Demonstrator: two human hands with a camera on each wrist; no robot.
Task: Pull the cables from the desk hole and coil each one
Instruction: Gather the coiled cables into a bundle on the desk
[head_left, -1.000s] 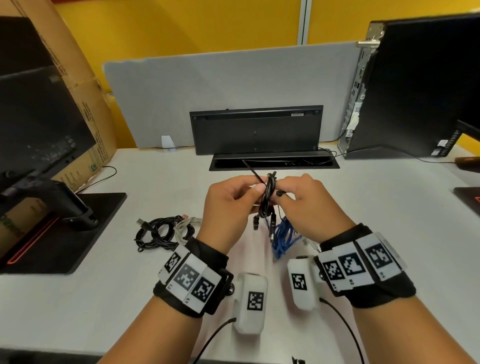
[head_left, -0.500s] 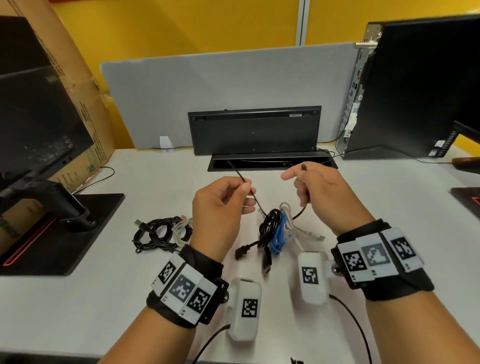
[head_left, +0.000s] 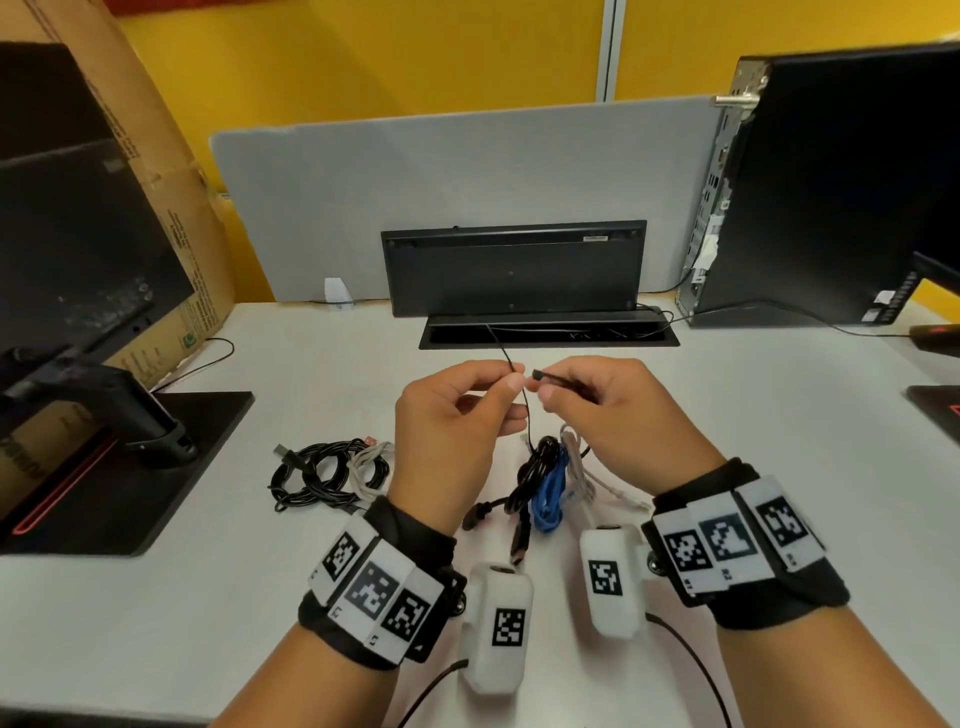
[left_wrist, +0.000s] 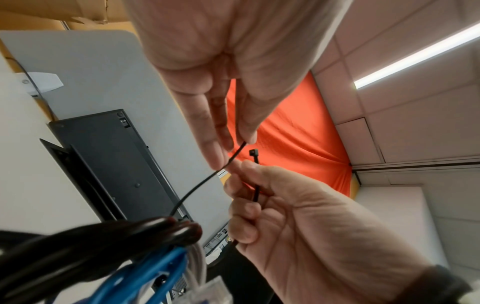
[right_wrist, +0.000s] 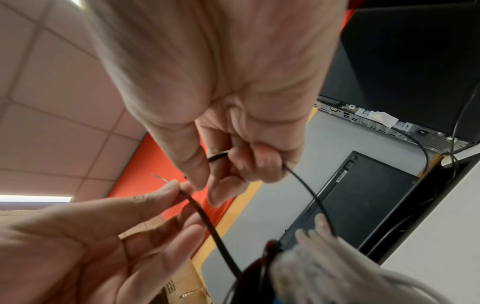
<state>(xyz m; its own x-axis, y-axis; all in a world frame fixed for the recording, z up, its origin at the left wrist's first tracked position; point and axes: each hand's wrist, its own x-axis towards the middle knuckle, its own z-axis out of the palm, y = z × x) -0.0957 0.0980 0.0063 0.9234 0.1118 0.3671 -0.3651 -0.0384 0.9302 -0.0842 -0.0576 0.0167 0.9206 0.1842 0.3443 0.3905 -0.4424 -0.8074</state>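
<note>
A thin black zip tie (head_left: 525, 415) loops down through a black coiled cable (head_left: 535, 473) lying on the white desk between my wrists. My left hand (head_left: 511, 376) pinches the tie's thin tail (left_wrist: 207, 179) between thumb and forefinger. The tail tip pokes out past those fingers. My right hand (head_left: 545, 387) grips the other end, and the tie's square head (left_wrist: 252, 152) sticks out beyond its fingertips. Head and tail are a short gap apart. A blue cable (head_left: 550, 499) and a white cable (head_left: 579, 462) lie against the black coil. The desk hole (head_left: 548, 332) lies beyond, with its lid (head_left: 514, 270) up.
A second pile of coiled black and white cables (head_left: 322, 473) lies left of my left wrist. A monitor base (head_left: 119, 467) and a cardboard box (head_left: 171, 208) stand at the left. A computer tower (head_left: 831, 182) stands back right, its cable running along the desk.
A second ago both hands held the black coil up. It now lies on the desk, and my hands have come together with the two tie ends.
</note>
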